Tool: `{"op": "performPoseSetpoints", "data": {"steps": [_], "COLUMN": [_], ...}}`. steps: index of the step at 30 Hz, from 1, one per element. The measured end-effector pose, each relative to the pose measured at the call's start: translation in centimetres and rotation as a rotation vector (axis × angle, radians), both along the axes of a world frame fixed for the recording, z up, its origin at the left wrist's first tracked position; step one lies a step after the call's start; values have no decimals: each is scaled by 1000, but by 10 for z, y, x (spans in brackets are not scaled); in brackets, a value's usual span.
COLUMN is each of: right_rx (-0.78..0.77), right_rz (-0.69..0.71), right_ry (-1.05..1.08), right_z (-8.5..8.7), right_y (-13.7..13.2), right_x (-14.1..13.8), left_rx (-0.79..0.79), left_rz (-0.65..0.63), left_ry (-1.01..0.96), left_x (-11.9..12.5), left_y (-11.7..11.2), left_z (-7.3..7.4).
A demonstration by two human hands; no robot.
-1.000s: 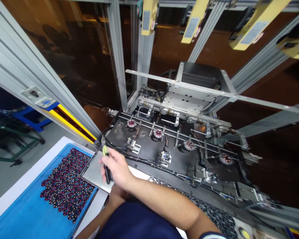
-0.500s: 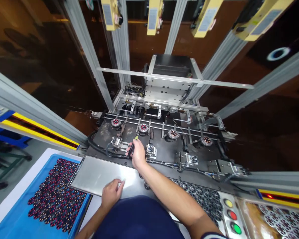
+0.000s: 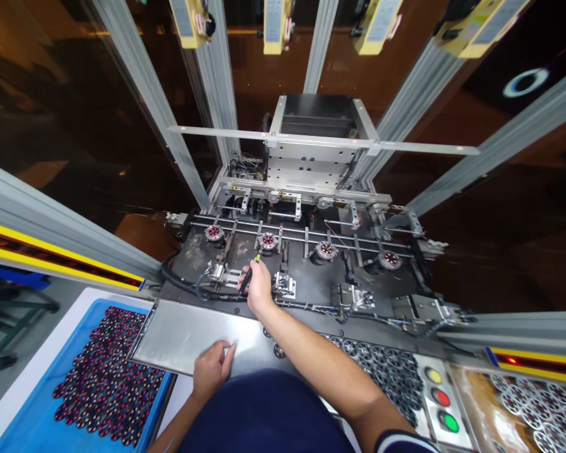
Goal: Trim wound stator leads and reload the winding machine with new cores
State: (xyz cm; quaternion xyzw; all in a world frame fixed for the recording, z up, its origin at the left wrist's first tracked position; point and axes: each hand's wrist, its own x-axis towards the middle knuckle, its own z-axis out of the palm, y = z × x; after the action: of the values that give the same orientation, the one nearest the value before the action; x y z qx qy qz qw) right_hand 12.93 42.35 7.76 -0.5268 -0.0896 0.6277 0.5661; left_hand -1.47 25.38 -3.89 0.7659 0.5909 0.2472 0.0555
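Note:
My right hand (image 3: 258,288) reaches into the machine and is closed round a slim black tool with a yellow-green tip (image 3: 251,270). The tip points at the second wound coil part (image 3: 268,241) on the black bed (image 3: 311,277). Three more such coil parts sit along the same rail, one to its left (image 3: 213,232) and two to its right (image 3: 326,250), (image 3: 389,259). My left hand (image 3: 211,370) rests with curled fingers on the near edge of a bare metal plate (image 3: 183,333); I cannot see anything in it.
A blue tray (image 3: 38,409) of several dark coil parts lies at lower left. Round metal parts (image 3: 387,371) fill a bin at lower right, beside yellow, red and green buttons (image 3: 438,397). Aluminium frame posts (image 3: 141,88) and a metal crossbar (image 3: 321,141) surround the bed.
My view swung right and steadied. My right hand moved from above the metal plate into the machine with the tool, then crept slightly further in. My left hand came to rest on the plate.

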Motion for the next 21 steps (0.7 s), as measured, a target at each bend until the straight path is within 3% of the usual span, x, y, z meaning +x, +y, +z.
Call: {"op": "performPoseSetpoints", "data": {"steps": [3,6,11,13,16,18,21], "right_rx": [18,77,212,254,289,278,241], "right_rz": [13,103,525,594,405,231,83], "right_ry": [3,40,184,202,91,-1,-56], "right_z": [2,16,60,71,70,58,36], "right_y": [4,-6,-71,-96,-109,-102,-83], "right_x": [-1,0,34,62,107,133,159], "left_rx": [-6,-9,-14,-18,-23,-24,-27], "left_rz": [0,0,-2,-1,9,15,12], "left_ry": [3,7,15,15,12,12,14], "left_x": [0,0,0,-1,-2,-3,-4], "left_y": [0,0,1,0,-2,-4,-5], "left_z": [-1,-1,-2,-3,-6,-8,-9]}}
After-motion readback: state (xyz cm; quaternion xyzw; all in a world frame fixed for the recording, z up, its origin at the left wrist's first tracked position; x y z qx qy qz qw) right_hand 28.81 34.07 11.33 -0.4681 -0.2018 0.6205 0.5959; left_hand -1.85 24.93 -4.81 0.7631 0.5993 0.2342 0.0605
